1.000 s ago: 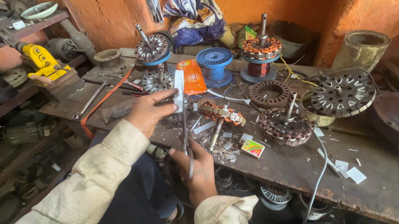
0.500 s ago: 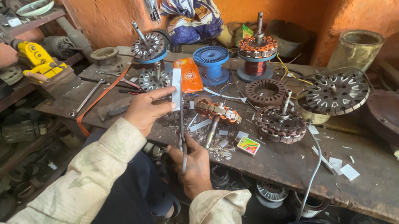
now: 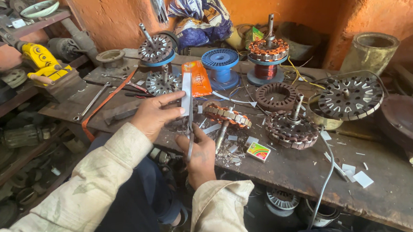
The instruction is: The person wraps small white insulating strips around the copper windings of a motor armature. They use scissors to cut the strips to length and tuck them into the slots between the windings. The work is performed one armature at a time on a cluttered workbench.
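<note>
While the left hand [image 3: 153, 116] pinches a thin white paper strip [image 3: 186, 96] at centre frame, the right hand [image 3: 198, 153] grips scissors [image 3: 190, 129] against it. Light and floppy, the strip is likely best held near the cut, above the counter [image 3: 312, 171].

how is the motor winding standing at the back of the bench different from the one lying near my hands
The back stator stands upright on its shaft by the wall; the near stator lies tipped on the bench, shaft toward the right hand. The back one sits atop a coil of copper wire, with a yellow wire beside it; the near one lies among white paper scraps. Both show copper-coloured windings around a central shaft.
</note>
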